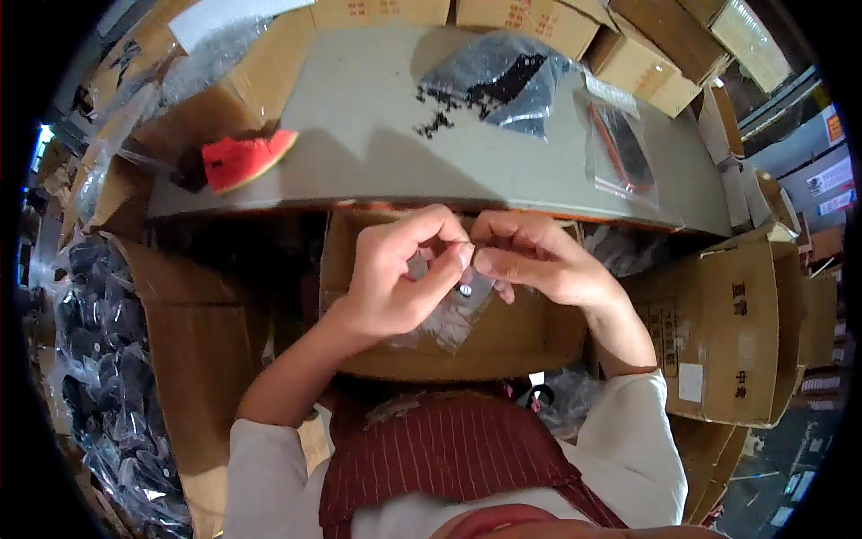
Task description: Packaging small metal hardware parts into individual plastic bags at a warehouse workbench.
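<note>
Pinching near the desk [359, 108], left hand [395, 274] and right hand [548, 265], fingers nearly closed, are seemingly holding a clear plastic bag [453, 323]; slackening risks dropping it.

You can reach forward over the bench [350, 99] between the watermelon slice [247, 163] on the left and the clear bag [539, 103] with its loose black pieces [435, 126]; a flat packet [620, 148] obstructs the right. Cartons [525, 22] wall the back. Below your left hand [395, 274] and right hand [543, 260], an open box [539, 346] gives room inside its walls, with a tall carton [202, 359] blocking leftward and another box [709, 323] rightward
</note>
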Demonstrator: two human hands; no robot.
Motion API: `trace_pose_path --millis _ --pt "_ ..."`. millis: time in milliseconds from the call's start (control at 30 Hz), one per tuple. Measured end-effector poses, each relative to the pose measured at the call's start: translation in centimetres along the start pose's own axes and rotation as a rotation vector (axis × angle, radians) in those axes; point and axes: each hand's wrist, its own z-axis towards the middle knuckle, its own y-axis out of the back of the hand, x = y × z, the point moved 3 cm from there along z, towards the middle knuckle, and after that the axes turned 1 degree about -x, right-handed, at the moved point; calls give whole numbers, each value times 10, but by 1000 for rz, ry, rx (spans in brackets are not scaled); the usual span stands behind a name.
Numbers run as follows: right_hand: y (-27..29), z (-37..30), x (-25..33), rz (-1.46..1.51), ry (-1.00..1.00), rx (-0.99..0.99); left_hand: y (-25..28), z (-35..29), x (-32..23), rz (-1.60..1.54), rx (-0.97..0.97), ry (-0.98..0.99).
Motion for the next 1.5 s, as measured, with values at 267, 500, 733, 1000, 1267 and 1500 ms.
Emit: trace_pose_path --millis 267,500,733,1000,1267,1500 --pt "30 43 23 284 -64 -75 1 9 46 -147 96 516" --pt "35 172 147 -147 384 -107 -68 -34 106 1182 807 489" --pt "50 264 189 -77 445 -162 -65 -51 124 1017 883 439" --pt "6 108 66 -216 120 135 3 -14 73 771 429 433" --pt "-16 -9 -29 -367 60 -209 -5 -35 41 -299 51 621" --pt "-19 -27 -33 -418 11 -317 -15 -35 21 -83 51 450"
